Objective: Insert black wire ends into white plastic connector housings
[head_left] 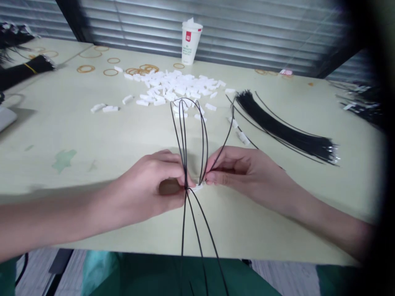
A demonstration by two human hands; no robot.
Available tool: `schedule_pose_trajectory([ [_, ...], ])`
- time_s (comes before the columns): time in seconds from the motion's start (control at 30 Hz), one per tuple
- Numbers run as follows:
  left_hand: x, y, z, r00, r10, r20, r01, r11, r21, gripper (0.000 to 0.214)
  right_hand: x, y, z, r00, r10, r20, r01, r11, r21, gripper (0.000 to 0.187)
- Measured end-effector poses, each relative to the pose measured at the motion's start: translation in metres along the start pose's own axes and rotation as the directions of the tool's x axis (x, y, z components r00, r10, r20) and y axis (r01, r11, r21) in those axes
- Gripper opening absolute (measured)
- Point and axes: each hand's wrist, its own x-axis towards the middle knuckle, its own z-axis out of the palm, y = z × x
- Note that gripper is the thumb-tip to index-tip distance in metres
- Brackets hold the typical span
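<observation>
Between my hands is a small white plastic connector (196,188), partly hidden by fingers. Several thin black wires (184,144) rise from it in loops, and some tails hang down past the table's front edge. My left hand (160,181) pinches the connector's left end, with wires against its fingertips. At the connector's right end, my right hand (237,166) holds a single black wire (227,133) between thumb and forefinger. The wire's tip is too small to make out.
A pile of white connectors (179,84) lies mid-table, a paper cup (191,43) behind it. To the right rests a bundle of black wires (284,125). Rubber bands (85,68) are scattered at the back; another wire bundle (26,72) lies at left.
</observation>
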Motion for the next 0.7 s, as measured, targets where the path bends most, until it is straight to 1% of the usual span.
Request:
schedule_pose_trajectory([
  [0.07,-0.0003,-0.0006,-0.0001,1.0,-0.007,0.0,0.007,1.0,0.007,0.016,-0.001,0.0006,0.0015,1.0,-0.018,-0.021,0.017,0.999,-0.034,0.005],
  [0.23,0.0,-0.001,0.0004,1.0,0.005,-0.003,-0.005,1.0,-0.004,0.017,-0.003,0.005,0.0049,0.989,-0.136,-0.061,0.127,0.982,-0.139,0.006],
  [0.3,0.0004,-0.001,0.0006,1.0,0.013,-0.005,-0.013,1.0,-0.006,0.017,-0.0035,0.0068,0.0057,0.985,-0.16,-0.066,0.145,0.971,-0.192,0.005],
  [0.4,0.0006,-0.0007,0.0003,1.0,0.016,0.001,-0.016,1.0,-0.004,0.017,-0.0044,0.0083,0.0064,0.984,-0.172,-0.05,0.155,0.959,-0.237,0.004],
  [0.53,0.0,-0.0002,-0.0005,1.0,0.019,-0.001,-0.019,1.0,0.002,0.017,-0.0054,0.0084,0.0064,0.983,-0.175,-0.054,0.16,0.965,-0.209,0.003],
  [0.7,0.0003,-0.002,0.0006,1.0,0.016,-0.002,-0.016,1.0,0.005,0.017,-0.0058,0.0066,0.0055,0.987,-0.148,-0.06,0.133,0.969,-0.209,0.007],
])
